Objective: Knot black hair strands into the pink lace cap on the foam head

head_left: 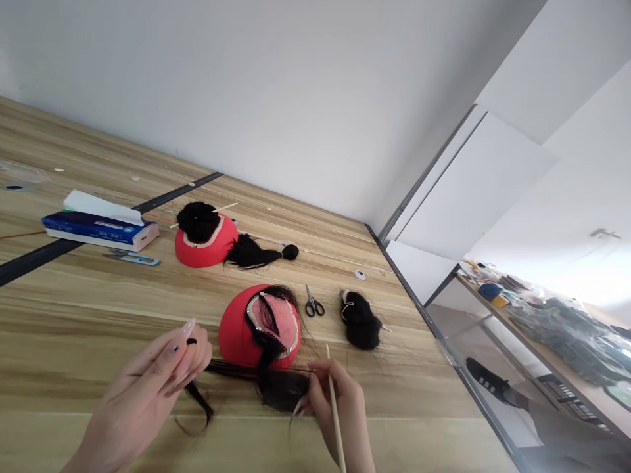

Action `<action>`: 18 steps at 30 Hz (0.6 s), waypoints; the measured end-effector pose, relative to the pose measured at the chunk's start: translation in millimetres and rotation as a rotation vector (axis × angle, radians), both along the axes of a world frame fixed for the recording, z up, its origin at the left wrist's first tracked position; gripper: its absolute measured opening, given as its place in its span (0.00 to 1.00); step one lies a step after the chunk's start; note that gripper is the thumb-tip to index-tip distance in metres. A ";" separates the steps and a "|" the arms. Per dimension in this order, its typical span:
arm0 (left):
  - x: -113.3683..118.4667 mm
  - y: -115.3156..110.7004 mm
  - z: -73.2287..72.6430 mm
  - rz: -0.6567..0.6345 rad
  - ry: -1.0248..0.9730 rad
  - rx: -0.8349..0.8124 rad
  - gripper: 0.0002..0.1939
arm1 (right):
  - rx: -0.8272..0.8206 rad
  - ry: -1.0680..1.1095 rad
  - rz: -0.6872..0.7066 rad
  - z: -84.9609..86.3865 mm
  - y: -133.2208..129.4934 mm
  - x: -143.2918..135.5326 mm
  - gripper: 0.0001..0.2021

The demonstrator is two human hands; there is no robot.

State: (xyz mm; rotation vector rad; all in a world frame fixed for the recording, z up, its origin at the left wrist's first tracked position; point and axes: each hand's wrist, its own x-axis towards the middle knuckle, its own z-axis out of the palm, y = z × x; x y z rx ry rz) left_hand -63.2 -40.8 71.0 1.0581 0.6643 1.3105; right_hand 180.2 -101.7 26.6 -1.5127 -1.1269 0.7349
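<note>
My left hand (152,384) is closed in a pinch on a thin lock of black hair (198,401), whose end hangs below the fingers. In my right hand (338,404) is a pale wooden stick (334,407), held upright and slightly tilted, and the fingertips are near dark strands. Between the hands sits a red dome (237,325) with a pinkish net cap (282,322) pinned on it. Black hair (280,387) spills from the cap's lower edge toward my right hand.
Behind stand a second red dome (204,253) with hair, a hair bundle (256,253), a tissue box (101,226) and a blue cutter (140,259). Scissors (314,305) and a black hairpiece (361,322) lie to the right. A person's shoe (487,380) shows beyond the table.
</note>
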 end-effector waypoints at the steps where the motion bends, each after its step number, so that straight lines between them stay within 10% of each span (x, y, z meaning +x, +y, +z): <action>1: -0.2 -0.1 -0.4 0.030 -0.004 -0.004 0.23 | -0.003 0.029 -0.007 2.0 -0.7 2.4 0.14; 9: 3.9 -7.5 -8.0 0.328 0.024 -0.039 0.15 | 0.052 -0.048 -0.129 9.2 0.6 7.2 0.13; 18: -3.7 -13.1 -24.6 0.099 0.029 -0.102 0.20 | 0.093 0.642 -0.114 9.8 16.2 -4.6 0.21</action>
